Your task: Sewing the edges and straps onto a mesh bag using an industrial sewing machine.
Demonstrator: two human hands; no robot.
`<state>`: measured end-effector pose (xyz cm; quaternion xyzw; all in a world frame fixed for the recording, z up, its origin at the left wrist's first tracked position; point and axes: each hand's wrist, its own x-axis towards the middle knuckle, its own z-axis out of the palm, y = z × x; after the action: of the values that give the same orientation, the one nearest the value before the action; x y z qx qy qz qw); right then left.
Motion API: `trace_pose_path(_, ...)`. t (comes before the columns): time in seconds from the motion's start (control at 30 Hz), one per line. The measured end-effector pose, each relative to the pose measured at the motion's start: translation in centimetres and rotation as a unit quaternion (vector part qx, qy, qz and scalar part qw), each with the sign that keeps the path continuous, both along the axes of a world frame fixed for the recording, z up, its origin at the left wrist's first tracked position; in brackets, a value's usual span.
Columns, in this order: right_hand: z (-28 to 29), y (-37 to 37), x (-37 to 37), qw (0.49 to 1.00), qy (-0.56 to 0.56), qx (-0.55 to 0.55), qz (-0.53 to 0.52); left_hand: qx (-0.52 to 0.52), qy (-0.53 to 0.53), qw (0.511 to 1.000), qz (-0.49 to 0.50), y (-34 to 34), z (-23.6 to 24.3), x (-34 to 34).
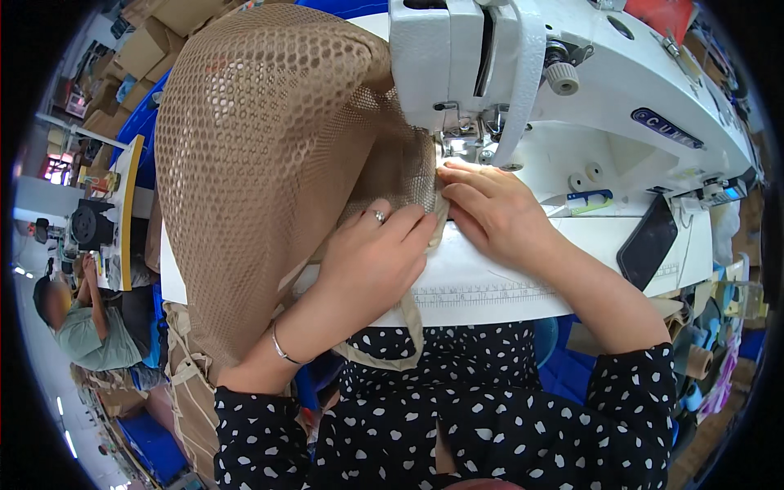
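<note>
A large tan mesh bag [253, 155] stands puffed up on the left of the white sewing machine [572, 90]. Its edge runs under the presser foot [465, 147]. My left hand [371, 257], wearing a ring, has bent fingers pressed together on the mesh near that edge. My right hand [500, 214] lies just in front of the presser foot, closed with its fingertips on the bag's edge and a pale binding strip [442, 227]. A loop of pale strap [412, 327] hangs over the table's front edge, below my left hand.
On the machine bed, right of my right hand, are two white bobbins [586, 175] and blue-and-green thread snips [584, 201]. A dark phone [648, 245] lies farther right. A printed ruler [482, 294] borders the white table. Another person [90, 327] sits at the far left.
</note>
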<state>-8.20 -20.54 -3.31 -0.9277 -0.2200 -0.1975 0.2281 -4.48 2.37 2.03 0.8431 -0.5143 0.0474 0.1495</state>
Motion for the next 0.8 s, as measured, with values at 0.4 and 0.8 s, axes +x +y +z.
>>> trace_pose_path(0.4, 0.2, -0.2, -0.1, 0.999, 0.012, 0.036, 0.002, -0.007, 0.072, 0.997, 0.028, -1.1, -0.6, 1.0)
trace_pose_path(0.8, 0.6, 2.3, -1.2, 0.989, -0.12, -0.074, 0.038, -0.088, -0.048, 0.994, -0.035, -0.2, -3.2, 2.5)
